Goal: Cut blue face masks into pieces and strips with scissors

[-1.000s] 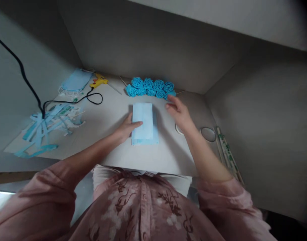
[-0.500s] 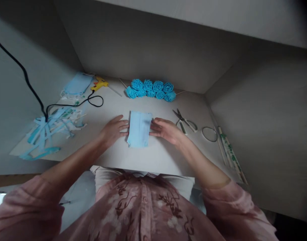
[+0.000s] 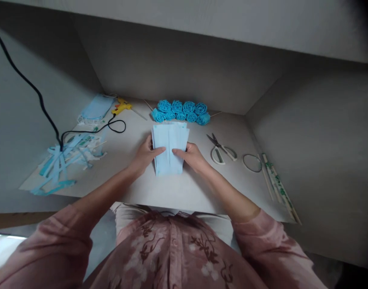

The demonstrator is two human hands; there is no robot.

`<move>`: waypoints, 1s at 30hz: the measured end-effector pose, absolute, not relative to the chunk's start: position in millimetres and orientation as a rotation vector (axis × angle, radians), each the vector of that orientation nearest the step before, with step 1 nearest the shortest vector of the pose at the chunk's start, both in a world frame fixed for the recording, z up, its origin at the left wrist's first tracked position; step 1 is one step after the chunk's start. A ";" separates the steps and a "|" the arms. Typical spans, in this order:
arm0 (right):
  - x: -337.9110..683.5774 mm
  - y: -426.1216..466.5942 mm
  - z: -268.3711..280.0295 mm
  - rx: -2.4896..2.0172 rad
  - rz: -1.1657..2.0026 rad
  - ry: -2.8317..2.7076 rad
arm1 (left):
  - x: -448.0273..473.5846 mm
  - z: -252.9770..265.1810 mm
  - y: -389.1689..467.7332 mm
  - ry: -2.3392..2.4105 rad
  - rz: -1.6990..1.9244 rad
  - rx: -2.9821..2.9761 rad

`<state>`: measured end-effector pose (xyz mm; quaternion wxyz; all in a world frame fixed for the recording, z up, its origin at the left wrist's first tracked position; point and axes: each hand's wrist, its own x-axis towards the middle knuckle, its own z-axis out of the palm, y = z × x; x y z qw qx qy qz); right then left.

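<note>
A small stack of light blue face-mask sheets [image 3: 169, 162] is held up above the white table, its sheets slightly fanned at the top and sides. My left hand [image 3: 144, 155] grips the left edge, thumb across the front and fingers behind. On the opposite edge, my right hand [image 3: 195, 155] pinches the stack the same way. Both thumbs point inward toward a crease down the middle. Just beyond the stack lie several blue rolled roses [image 3: 180, 110], some with thin sticks. To the right of my right hand rests a pair of white-handled scissors [image 3: 220, 149], blades apart.
Cut blue strips [image 3: 62, 164] are heaped at the left. Behind them are a pile of masks [image 3: 98, 107] and a yellow glue gun [image 3: 122, 106] with a black cord [image 3: 41, 98]. A wire ring [image 3: 252, 163] and sticks [image 3: 277, 182] lie right. Grey walls [image 3: 184, 68] enclose the table.
Both hands have gone from lying beside the flat sheets to gripping them from the sides. The stack is raised off the table and its edges are now fanned.
</note>
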<state>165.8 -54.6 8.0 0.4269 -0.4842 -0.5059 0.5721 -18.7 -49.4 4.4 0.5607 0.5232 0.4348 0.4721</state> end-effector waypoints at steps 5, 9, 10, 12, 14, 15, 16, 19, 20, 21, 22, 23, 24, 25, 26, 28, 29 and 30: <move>178.7 -51.2 44.2 -1.144 1.248 -1.335 | -8.9 38.5 -30.8 0.893 1.225 1.410; 189.4 -46.0 37.0 -1.149 1.138 -1.396 | -2.2 26.5 -15.5 0.895 1.077 1.444; 191.6 -44.3 29.0 -1.158 1.126 -1.404 | 0.0 16.9 -12.6 0.905 1.049 1.433; 194.9 -41.2 10.5 -1.184 1.133 -1.422 | 4.5 -4.0 -9.0 0.938 0.946 1.425; 196.9 -39.7 -5.5 -1.207 1.144 -1.421 | 8.4 -20.7 -8.8 0.962 0.850 1.443; 197.4 -39.8 -11.1 -1.213 1.131 -1.423 | 9.9 -26.0 -9.9 0.971 0.836 1.450; 197.7 -40.3 -15.0 -1.213 1.108 -1.433 | 11.2 -29.2 -11.4 0.965 0.841 1.450; 197.4 -44.2 -18.3 -1.209 1.012 -1.480 | 13.9 -29.9 -17.5 0.891 0.900 1.412; 197.1 -45.9 -18.0 -1.211 0.991 -1.488 | 14.6 -29.0 -19.5 0.878 0.909 1.385; 196.7 -47.5 -17.4 -1.211 0.979 -1.489 | 15.3 -28.2 -21.2 0.886 0.909 1.346; 196.3 -49.0 -16.9 -1.211 0.972 -1.483 | 15.9 -27.7 -22.6 0.908 0.904 1.297; 195.9 -50.3 -16.4 -1.207 0.969 -1.470 | 16.3 -27.5 -23.5 0.934 0.904 1.237; 195.5 -51.4 -16.1 -1.202 0.966 -1.455 | 16.6 -27.6 -24.0 0.947 0.915 1.170; 195.1 -52.1 -15.9 -1.201 0.955 -1.438 | 16.8 -27.6 -24.2 0.941 0.936 1.102; 194.7 -52.6 -15.8 -1.202 0.935 -1.422 | 16.7 -27.6 -24.0 0.918 0.965 1.042; 194.0 -53.2 -16.1 -1.213 0.875 -1.385 | 16.4 -26.9 -23.0 0.856 1.021 0.947; 193.5 -53.6 -16.4 -1.216 0.839 -1.368 | 16.2 -26.2 -22.5 0.831 1.039 0.911; 192.9 -54.1 -16.7 -1.216 0.805 -1.351 | 16.1 -25.2 -22.1 0.820 1.049 0.881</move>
